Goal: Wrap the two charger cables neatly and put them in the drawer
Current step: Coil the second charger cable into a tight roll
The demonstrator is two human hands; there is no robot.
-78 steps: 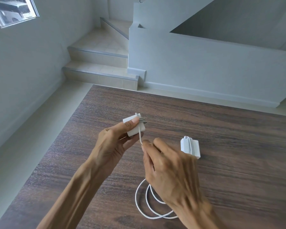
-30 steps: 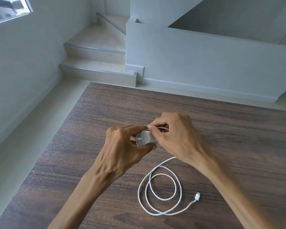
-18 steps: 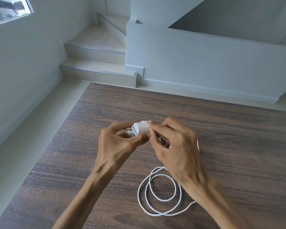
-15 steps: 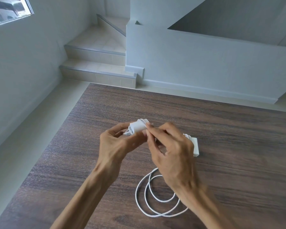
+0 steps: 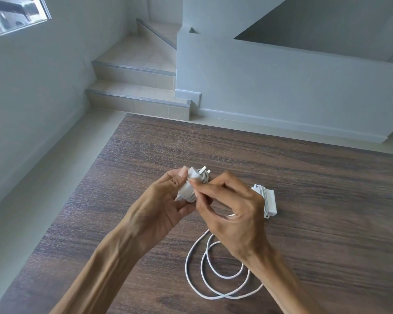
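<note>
winding second charger cable, frame centre
left hand (image 5: 159,207) grips charger (image 5: 191,185) steady; right hand (image 5: 234,214) fingers pinch cable (image 5: 216,288) to wrap it.

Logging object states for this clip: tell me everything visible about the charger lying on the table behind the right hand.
The second charger is a small white block, plastic by its look, lying on the brown wood-grain table. White cable is already wound around its body in several close turns. It rests right of both hands, partly hidden behind the right hand; whether that hand touches it cannot be told. Its plug end and prongs are not visible.
</note>
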